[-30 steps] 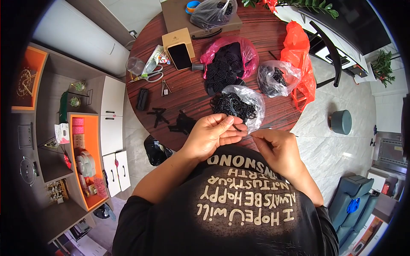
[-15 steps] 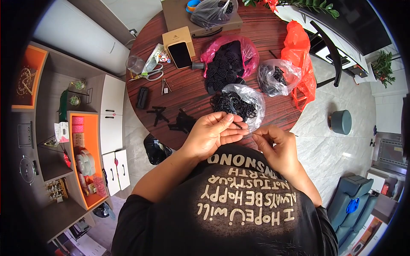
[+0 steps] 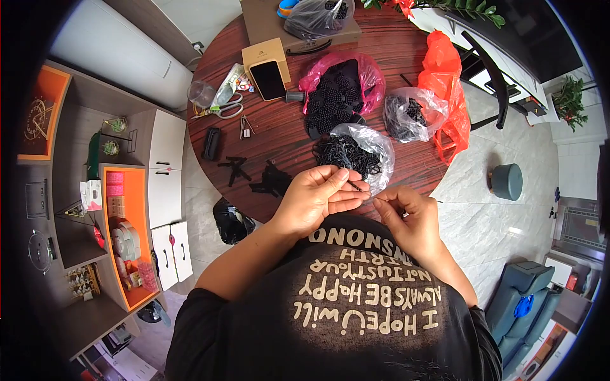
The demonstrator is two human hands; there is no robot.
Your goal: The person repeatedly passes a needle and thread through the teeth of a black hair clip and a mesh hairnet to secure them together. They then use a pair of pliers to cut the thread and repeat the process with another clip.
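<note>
Clear bags (image 3: 318, 16) (image 3: 413, 114) (image 3: 372, 146), three; pink bag (image 3: 368, 73), one; red bag (image 3: 441, 79), one; scissors (image 3: 225, 113), one pair; phone (image 3: 268, 80), one; hands (image 3: 314, 200) (image 3: 410, 222), two.

Black shirt (image 3: 356, 298) is showing white print, upside down to camera: "I HOPE will ALWAYS BE HAPPY NOT JUST YOUR"; remaining lines unreadable.

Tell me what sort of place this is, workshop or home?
Most likely a home living room used for handwork: a round wooden table, a wall cabinet with ornaments, and a blue armchair on a tiled floor. The left hand pinches a small black part beside a clear bag of similar parts.
</note>
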